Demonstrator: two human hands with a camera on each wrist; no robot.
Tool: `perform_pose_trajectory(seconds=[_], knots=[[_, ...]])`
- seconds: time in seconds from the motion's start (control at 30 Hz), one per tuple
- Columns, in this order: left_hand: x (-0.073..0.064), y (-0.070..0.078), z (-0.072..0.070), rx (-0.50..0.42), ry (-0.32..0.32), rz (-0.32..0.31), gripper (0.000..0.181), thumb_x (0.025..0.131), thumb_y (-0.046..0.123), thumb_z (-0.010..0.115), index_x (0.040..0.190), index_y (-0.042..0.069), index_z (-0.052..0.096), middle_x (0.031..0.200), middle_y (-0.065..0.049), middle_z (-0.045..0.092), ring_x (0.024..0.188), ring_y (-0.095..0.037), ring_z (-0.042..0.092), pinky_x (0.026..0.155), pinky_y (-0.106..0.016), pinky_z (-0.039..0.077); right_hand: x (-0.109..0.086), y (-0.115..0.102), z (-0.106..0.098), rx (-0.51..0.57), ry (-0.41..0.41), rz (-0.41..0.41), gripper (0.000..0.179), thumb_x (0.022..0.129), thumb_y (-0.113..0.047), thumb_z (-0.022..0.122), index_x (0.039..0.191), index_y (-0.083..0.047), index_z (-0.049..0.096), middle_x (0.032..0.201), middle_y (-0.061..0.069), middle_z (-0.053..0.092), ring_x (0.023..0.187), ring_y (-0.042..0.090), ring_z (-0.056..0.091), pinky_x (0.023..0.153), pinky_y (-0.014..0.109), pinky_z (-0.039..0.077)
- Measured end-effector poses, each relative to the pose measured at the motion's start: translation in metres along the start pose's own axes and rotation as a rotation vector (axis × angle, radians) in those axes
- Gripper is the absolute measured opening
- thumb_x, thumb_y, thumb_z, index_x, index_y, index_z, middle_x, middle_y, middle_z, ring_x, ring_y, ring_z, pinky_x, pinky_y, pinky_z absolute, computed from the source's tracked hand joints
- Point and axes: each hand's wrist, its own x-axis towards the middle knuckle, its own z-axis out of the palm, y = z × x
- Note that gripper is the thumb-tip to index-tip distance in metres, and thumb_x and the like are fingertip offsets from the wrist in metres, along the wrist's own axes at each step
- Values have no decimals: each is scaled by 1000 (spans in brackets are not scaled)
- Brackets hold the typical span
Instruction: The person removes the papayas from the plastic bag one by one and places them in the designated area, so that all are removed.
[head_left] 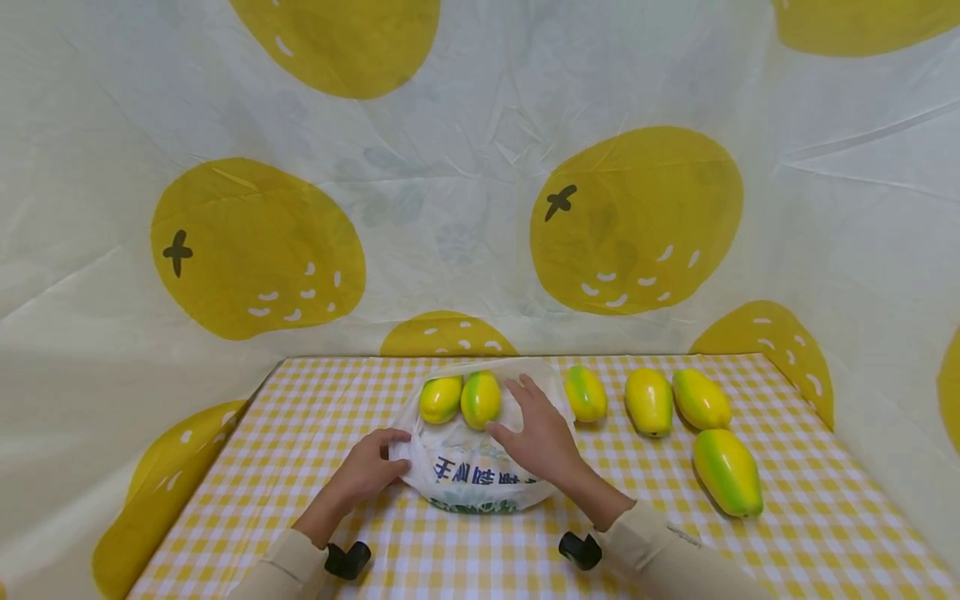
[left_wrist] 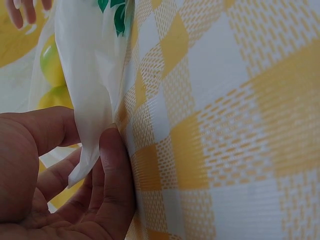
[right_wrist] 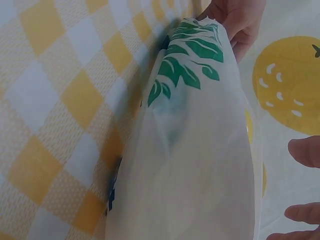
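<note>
A white translucent plastic bag (head_left: 480, 446) with dark blue lettering and green leaf print lies with its mouth spread. Two glossy yellow-green fruits, papaya-like in shape, are in its mouth: a left fruit (head_left: 440, 400) and a right fruit (head_left: 481, 400). My left hand (head_left: 375, 460) pinches the bag's left edge; in the left wrist view the bag's edge (left_wrist: 90, 125) runs between thumb and fingers. My right hand (head_left: 542, 433) is over the bag's right side, its fingers (right_wrist: 305, 152) spread and holding no fruit. Whether it touches the plastic, I cannot tell.
More such fruits stand right of the bag: one near fruit (head_left: 585, 394) close beside it, then a fruit (head_left: 648, 402), another fruit (head_left: 701, 400) and a front fruit (head_left: 727, 472). A yellow-checked cloth (head_left: 315, 417) covers the table. A fruit-printed curtain (head_left: 450, 208) hangs behind.
</note>
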Motion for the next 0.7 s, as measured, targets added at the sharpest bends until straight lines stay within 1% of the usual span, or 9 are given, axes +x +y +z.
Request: perform_pose_trajectory(seconds=[0.03,0.17,0.37,0.57,0.7], knots=[[0,0,0,-6,2,-9,42,91,14,75,133,11,68,115,-11,64,93,-21,57,74,-28,47,1,-1,1,12,-6,7,74,95,-35,73,158,-8,44,170,19,29,154,44,34,120,66,33],[0,1,0,2,-2,-2,42,92,15,75,133,10,68,112,-11,63,89,-22,56,71,-28,46,5,-2,6,48,-19,34,72,96,-36,72,157,-9,45,170,20,30,154,45,34,121,66,32],[2,2,1,13,-7,-17,42,91,15,75,133,11,68,107,-10,60,88,-22,54,70,-29,44,13,-5,17,69,-27,57,74,95,-36,72,158,-10,43,170,19,29,156,42,33,123,63,31],[1,1,1,10,-6,-14,42,91,14,75,133,10,68,106,-10,61,87,-21,54,70,-29,44,20,-7,26,65,-32,58,76,96,-35,71,160,-8,40,171,19,26,156,41,32,124,61,31],[1,-1,1,5,0,-16,42,91,15,75,132,11,68,104,-10,60,85,-21,53,68,-30,44,25,-8,28,62,-28,44,76,95,-34,71,160,-7,40,171,20,27,155,42,34,123,62,32]])
